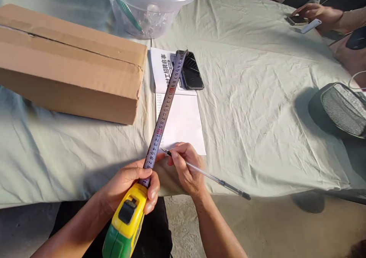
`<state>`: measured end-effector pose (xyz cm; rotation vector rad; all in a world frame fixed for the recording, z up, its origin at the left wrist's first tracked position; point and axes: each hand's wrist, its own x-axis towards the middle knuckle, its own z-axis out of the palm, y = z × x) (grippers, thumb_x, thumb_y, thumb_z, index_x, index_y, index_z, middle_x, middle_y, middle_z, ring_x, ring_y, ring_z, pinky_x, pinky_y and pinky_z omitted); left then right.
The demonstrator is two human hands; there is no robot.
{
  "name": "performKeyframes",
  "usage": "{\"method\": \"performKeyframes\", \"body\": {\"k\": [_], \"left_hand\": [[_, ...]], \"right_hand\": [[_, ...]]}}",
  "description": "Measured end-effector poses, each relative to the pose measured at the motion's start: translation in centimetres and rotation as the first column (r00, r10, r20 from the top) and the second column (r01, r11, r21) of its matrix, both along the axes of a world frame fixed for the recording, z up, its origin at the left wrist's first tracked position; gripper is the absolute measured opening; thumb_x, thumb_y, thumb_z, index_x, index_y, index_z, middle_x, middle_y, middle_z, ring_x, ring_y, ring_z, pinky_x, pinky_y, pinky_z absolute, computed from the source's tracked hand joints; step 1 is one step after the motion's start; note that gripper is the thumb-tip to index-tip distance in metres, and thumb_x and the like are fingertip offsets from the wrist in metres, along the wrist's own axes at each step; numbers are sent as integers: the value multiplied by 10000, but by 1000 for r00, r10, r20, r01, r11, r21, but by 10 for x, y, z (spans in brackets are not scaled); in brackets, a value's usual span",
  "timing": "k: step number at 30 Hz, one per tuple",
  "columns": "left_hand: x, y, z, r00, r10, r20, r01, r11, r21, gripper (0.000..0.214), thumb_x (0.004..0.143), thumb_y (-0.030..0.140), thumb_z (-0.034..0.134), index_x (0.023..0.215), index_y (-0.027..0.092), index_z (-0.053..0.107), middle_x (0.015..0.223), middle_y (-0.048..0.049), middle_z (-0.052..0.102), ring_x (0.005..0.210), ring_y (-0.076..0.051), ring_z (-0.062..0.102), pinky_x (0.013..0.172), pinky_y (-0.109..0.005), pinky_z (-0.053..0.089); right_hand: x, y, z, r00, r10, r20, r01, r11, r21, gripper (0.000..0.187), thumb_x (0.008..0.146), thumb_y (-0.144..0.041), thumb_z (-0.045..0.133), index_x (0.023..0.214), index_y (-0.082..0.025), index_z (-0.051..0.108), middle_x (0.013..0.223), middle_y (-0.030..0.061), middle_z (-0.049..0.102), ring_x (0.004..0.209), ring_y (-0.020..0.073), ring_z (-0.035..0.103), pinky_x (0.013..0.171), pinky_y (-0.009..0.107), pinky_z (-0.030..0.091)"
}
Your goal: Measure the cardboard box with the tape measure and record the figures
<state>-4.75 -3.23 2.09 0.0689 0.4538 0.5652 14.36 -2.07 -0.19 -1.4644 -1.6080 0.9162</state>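
Note:
My left hand (130, 183) is wrapped round a yellow and green tape measure (126, 221) at the table's near edge. Its steel blade (166, 107) runs away from me over a white sheet of paper (183, 122) and ends on a black phone (192, 72). My right hand (187, 166) pinches a clear pen (213, 178), with the tip touching the paper just beside the blade. The pen's cap end sticks out past the table edge to the right.
A long cardboard box (71, 63) lies at the left on the pale green cloth (257, 109). A clear plastic basin (150, 6) stands at the back. Another person's hand (317, 14) rests on a phone at the far right. A grey mesh object (344, 107) sits at the right edge.

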Motion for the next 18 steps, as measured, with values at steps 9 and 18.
{"method": "performKeyframes", "body": {"k": [9,18], "left_hand": [[0,0,-7,998,11,62,-11,1000,0,426,917,185,420,1337,176,494,631,-17,622,446,-168,586,450,-253,435],[1,0,-7,997,23,74,-24,1000,10,422,920,181,412,1330,177,513,640,-17,621,444,-162,589,448,-248,441]], "right_hand": [[0,2,-1,1000,23,-10,-22,998,58,119,943,-253,496,832,-251,538,642,-21,604,731,179,557,717,335,451],[-2,3,1,1000,17,14,-18,999,43,126,938,-253,501,813,-248,522,636,-21,605,727,180,556,701,326,454]]}}
